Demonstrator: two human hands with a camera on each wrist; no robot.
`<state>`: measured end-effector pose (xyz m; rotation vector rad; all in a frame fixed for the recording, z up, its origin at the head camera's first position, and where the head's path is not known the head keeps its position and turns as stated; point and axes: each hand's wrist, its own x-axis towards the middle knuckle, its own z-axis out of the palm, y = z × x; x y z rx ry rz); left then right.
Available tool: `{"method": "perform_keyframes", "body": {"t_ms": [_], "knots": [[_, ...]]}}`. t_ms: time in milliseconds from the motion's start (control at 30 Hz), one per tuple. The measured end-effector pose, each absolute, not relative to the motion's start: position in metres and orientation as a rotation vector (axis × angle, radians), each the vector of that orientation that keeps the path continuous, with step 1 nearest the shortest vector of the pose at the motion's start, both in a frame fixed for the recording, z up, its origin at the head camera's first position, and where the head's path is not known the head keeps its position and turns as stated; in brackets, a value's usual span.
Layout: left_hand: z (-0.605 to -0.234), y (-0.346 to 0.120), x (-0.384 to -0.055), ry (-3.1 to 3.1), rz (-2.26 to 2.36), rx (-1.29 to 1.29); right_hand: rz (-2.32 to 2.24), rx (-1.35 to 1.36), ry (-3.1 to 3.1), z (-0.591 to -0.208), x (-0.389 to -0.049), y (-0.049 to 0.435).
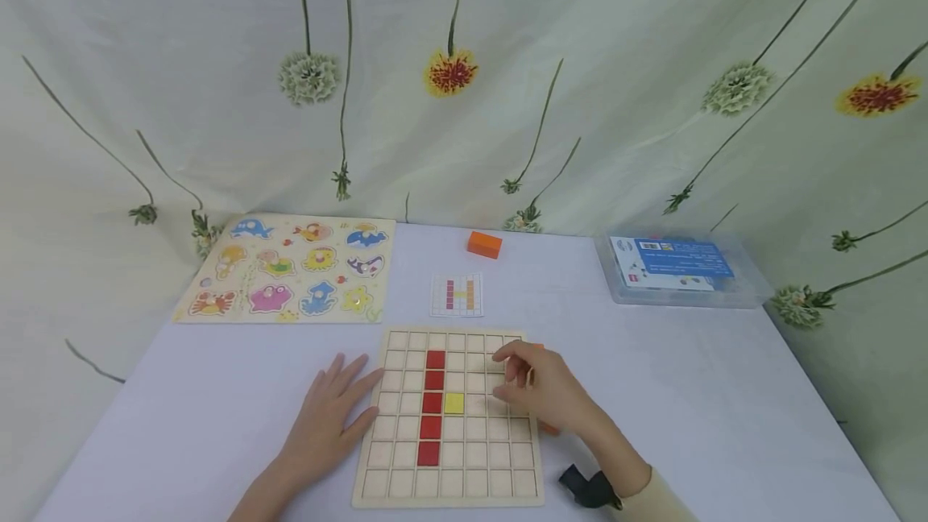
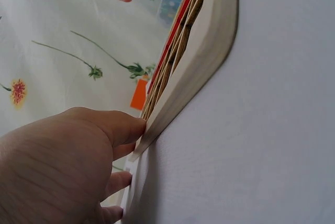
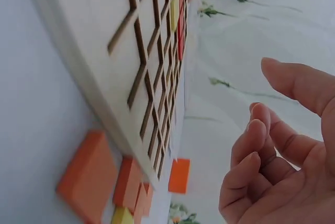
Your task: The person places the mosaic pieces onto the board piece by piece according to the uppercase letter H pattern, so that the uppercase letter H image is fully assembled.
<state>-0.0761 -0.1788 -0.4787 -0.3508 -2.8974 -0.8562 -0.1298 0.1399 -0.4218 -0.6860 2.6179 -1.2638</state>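
A wooden grid board (image 1: 448, 501) lies in front of me in the head view. One of its columns holds several red tiles (image 1: 432, 403), and a yellow tile (image 1: 453, 403) sits right of the middle one. My left hand (image 1: 324, 416) rests flat beside the board, its fingertips touching the left edge. Above the board's right side hovers my right hand (image 1: 545, 387), fingers loosely bent and thumb apart. Nothing shows between them in the right wrist view. Orange blocks (image 3: 88, 176) and a yellow block (image 3: 122, 216) lie along the board's right edge, mostly hidden by that hand in the head view.
Behind the board lies a small pattern card (image 1: 457, 295), and farther back a lone orange block (image 1: 484, 245). An animal puzzle board (image 1: 290, 268) is at back left. At back right stands a clear plastic box (image 1: 681, 271). Flowered cloth (image 1: 609, 103) hangs behind.
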Motion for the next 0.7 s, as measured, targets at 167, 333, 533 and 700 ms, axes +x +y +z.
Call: {"method": "perform_keyframes", "body": {"t_ms": [167, 333, 533, 700], "knots": [[-0.477, -0.179, -0.077, -2.9, -0.859, -0.347, -1.299, -0.559, 2.771, -0.419, -0.134, 0.175], [-0.475, -0.179, -0.077, -2.907, -0.865, -0.344, -1.232, -0.324, 2.846, -0.425, -0.135, 0.197], [-0.477, -0.178, -0.077, -2.905, -0.874, -0.342, -1.153, -0.125, 2.811, -0.436, -0.137, 0.208], [-0.477, -0.178, -0.076, -2.906, -0.863, -0.343, -1.156, -0.093, 2.735, -0.445, -0.137, 0.213]]}}
